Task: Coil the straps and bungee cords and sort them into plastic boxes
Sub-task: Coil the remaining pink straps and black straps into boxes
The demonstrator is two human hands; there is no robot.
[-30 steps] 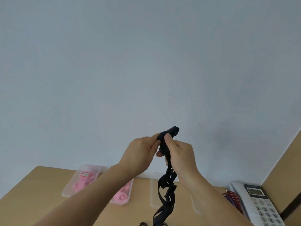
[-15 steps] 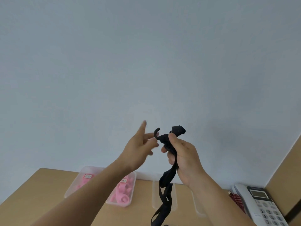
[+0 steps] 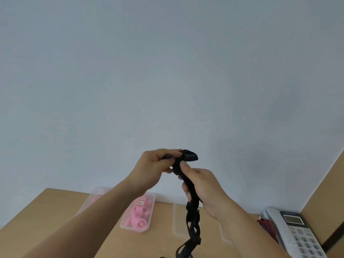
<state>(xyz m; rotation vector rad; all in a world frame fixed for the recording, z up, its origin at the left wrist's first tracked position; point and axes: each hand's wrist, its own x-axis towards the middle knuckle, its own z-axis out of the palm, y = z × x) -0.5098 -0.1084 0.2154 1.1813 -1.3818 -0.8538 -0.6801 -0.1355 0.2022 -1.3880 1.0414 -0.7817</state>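
Above the desk (image 3: 55, 211), left hand (image 3: 156, 162) and right hand (image 3: 202, 190) grip black strap (image 3: 192, 218).

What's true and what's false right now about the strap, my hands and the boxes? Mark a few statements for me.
1. The left hand and right hand both grip the black strap. True.
2. The strap lies coiled in a box. False: it hangs from the hands above the table.
3. A clear box left of the strap holds pink coils. True.
4. The right hand is open. False: its fingers curl round the strap.
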